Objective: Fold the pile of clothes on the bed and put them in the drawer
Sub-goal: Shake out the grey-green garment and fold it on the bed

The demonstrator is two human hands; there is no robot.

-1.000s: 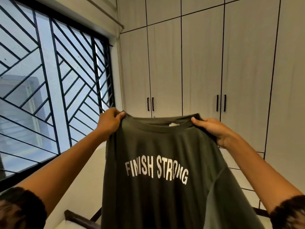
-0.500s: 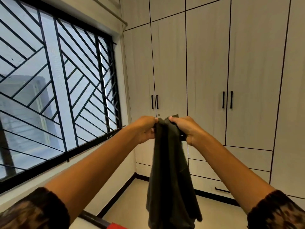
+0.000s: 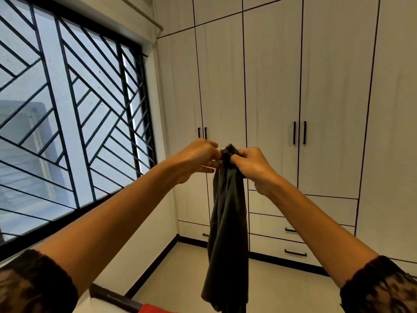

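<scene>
A dark green T-shirt (image 3: 228, 222) hangs in the air in front of me, folded in half lengthwise so its print is hidden. My right hand (image 3: 250, 168) grips its bunched top edge. My left hand (image 3: 196, 161) is close against the same top edge, fingertips pinching the cloth. Both arms are stretched out at chest height. Behind the shirt, low in the wardrobe, are shut drawers (image 3: 293, 245) with black handles. The pile of clothes is out of sight.
A tall white wardrobe (image 3: 270, 86) fills the far wall. On the left is a window with black bars (image 3: 67, 120). The dark bed frame edge (image 3: 112, 299) and a bit of red cloth (image 3: 153, 309) show at the bottom. Pale floor lies between bed and wardrobe.
One second ago the shirt was spread wide with its print facing me. My hands came together, folding it in half; since then the left hand has shifted its pinch at the top.
</scene>
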